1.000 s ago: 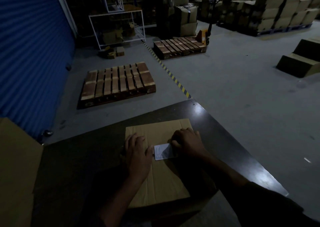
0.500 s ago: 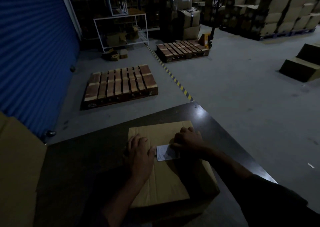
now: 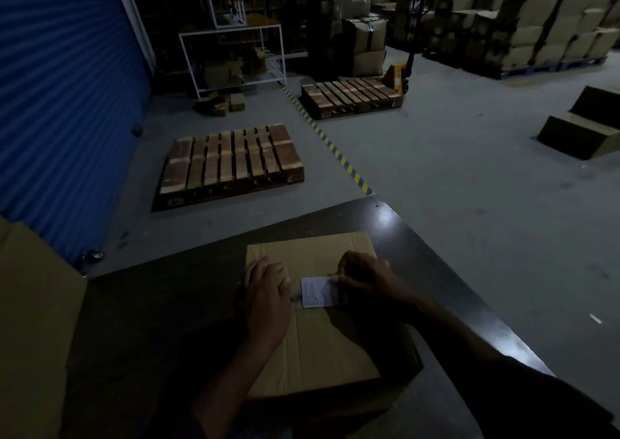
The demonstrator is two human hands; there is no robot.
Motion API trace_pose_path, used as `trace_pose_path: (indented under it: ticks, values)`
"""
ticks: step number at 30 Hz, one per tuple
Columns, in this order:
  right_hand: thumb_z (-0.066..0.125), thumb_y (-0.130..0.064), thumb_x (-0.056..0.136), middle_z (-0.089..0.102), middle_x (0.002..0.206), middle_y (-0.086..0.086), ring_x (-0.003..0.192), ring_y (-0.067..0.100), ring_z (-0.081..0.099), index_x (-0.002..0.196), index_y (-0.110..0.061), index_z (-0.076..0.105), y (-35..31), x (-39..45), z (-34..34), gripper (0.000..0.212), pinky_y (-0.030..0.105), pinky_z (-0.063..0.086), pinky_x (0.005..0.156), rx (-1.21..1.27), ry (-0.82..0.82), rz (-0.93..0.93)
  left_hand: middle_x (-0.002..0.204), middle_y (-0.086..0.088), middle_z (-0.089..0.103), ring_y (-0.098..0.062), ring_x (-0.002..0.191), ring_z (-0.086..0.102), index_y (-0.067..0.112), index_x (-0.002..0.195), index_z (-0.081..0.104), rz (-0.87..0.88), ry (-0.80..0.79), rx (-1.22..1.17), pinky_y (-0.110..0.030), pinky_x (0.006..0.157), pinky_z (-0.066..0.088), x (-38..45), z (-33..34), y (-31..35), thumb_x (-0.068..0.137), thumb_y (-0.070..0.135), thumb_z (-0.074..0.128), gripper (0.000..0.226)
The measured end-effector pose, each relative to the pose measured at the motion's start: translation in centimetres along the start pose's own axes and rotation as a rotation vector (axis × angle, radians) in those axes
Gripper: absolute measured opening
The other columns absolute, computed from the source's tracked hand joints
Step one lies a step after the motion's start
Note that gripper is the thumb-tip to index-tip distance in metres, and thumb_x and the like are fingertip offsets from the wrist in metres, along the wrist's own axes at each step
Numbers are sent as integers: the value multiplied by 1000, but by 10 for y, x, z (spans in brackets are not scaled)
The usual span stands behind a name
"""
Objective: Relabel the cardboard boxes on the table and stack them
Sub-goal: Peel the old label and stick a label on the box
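A brown cardboard box (image 3: 318,351) lies closed on the dark table (image 3: 151,304) in front of me. A small white label (image 3: 317,291) sits on the box's top near the centre seam. My left hand (image 3: 266,299) rests flat on the box's left side, fingers spread, just left of the label. My right hand (image 3: 365,276) is curled over the label's right edge, fingertips pinching or pressing its upper right corner. Whether the label is stuck down flat there I cannot tell.
A larger cardboard box (image 3: 33,321) stands at the table's left end. Beyond the table lie two wooden pallets (image 3: 231,163), a yellow-black floor stripe (image 3: 339,156), a blue roller door (image 3: 60,86), a pallet jack (image 3: 401,76) and stacked cartons (image 3: 536,19).
The hands stay on the box and label; my right fingers have shifted slightly along the label's right edge. The camera view has tilted up a little.
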State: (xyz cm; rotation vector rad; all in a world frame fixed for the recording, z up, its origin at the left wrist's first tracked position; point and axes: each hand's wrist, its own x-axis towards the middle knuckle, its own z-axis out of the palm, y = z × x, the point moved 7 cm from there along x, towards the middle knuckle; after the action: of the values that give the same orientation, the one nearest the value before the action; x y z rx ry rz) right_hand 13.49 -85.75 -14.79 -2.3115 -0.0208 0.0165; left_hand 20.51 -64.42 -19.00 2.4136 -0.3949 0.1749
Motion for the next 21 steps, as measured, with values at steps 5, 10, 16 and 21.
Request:
trace_pose_path:
  ticks: [5,10,16,21]
  values:
    - [73,-35,92,68,103,-14,99,-1,66,102,-30,64,-3,-6,-5,14,40,58,93,78,-31,-22,156,0,47,-17,149,34,19,131,67,-3,12,-71,-42,122,33,1,-6,-2,104,15,57,29]
    - [66,-59,87,62,82,-29,82,-8,58,81,-42,62,-4,-4,-6,18,47,43,89,-114,36,-55,153,0,51,-14,146,38,16,126,70,-14,31,-113,-28,118,27,2,-11,-4,102,10,60,26]
    - [70,-53,87,71,93,-16,94,6,69,89,-31,72,-13,-12,-9,22,35,55,81,67,38,-135,153,-2,51,-17,147,38,16,127,69,-31,40,-87,-33,120,29,0,-10,1,100,8,62,29]
    - [70,-62,86,71,103,-6,106,20,66,96,-33,73,-5,-12,-5,30,52,57,88,135,-11,-132,151,-4,52,-18,146,38,15,125,70,-23,47,-102,-37,121,31,1,-6,-1,99,8,64,28]
